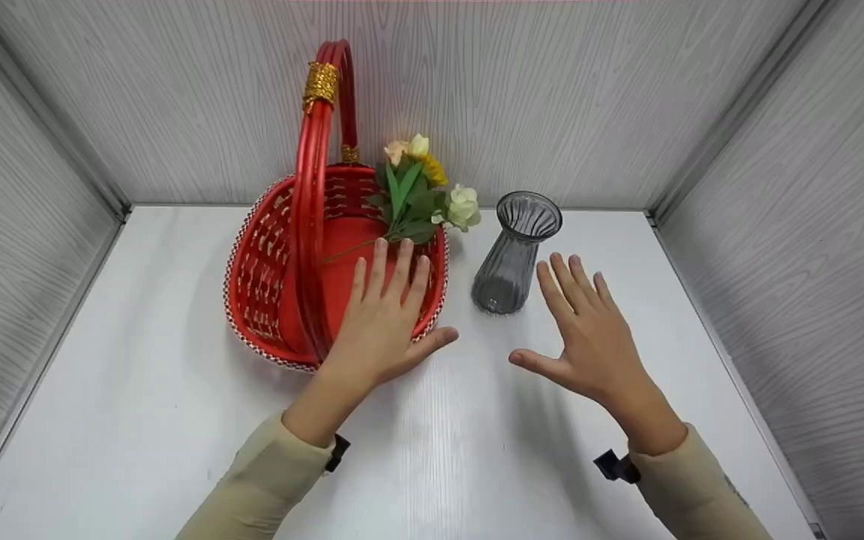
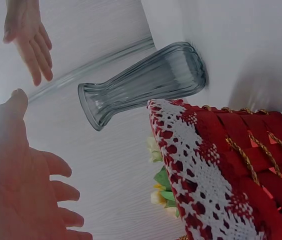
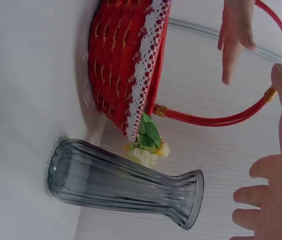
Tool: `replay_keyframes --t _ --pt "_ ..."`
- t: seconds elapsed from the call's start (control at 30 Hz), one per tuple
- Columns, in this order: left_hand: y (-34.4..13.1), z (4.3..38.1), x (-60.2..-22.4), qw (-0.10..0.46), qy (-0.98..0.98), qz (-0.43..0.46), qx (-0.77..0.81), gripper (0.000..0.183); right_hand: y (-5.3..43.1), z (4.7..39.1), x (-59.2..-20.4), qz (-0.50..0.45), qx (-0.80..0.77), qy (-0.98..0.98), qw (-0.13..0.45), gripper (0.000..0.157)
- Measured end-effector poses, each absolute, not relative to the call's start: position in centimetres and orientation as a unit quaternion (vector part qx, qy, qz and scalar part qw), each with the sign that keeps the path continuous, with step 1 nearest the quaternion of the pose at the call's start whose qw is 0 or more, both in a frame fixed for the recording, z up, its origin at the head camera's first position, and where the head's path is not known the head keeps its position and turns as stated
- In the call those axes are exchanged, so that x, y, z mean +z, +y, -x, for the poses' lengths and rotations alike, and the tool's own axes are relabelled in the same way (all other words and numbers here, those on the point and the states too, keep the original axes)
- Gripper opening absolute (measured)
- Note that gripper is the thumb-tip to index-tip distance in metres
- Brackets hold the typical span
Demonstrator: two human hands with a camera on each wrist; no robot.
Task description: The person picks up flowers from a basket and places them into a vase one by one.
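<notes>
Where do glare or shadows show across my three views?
Head view: a soft shadow falls on the white table below the right hand; left wrist: bright glare washes out part of the left hand; right wrist: a faint shadow lies beside the red basket.

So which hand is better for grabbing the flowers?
Probably the left hand: it looks to be over the red basket, pointing toward the flowers. The right hand is farther from them, nearer the glass vase.

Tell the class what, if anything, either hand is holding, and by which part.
Nothing is held: the left hand is spread near the basket, and the right hand is spread near the vase.
</notes>
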State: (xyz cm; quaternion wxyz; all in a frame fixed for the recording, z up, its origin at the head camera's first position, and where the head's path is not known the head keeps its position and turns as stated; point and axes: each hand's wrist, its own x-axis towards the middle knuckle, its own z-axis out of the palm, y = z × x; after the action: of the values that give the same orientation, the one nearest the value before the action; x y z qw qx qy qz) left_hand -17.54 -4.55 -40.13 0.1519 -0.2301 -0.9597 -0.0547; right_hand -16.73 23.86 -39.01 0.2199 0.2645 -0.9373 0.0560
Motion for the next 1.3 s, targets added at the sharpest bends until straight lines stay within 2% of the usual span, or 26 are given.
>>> replay_keyframes --t 0.33,0.57,0.97,1.3 --pt "-4.9 14.4 -37.3 0.271 -0.908 0.300 -0.110 0.093 23.7 16.9 -39.4 -0.267 0.065 -0.937 0.217 0.108" --pt "-5.9 13.3 -35.4 0.296 -0.898 0.300 -0.127 0.096 22.9 17.6 -39.3 -0.275 0.080 -0.933 0.219 0.108" --pt "-8.3 9.4 -32.1 0.366 -0.869 0.285 -0.170 0.087 21.4 18.6 -39.7 -0.280 0.089 -0.933 0.208 0.107" --pt "-11.4 9.8 -33.0 0.411 -0.857 0.230 -0.209 0.084 20.2 19.9 -39.7 -0.285 0.099 -0.930 0.210 0.108"
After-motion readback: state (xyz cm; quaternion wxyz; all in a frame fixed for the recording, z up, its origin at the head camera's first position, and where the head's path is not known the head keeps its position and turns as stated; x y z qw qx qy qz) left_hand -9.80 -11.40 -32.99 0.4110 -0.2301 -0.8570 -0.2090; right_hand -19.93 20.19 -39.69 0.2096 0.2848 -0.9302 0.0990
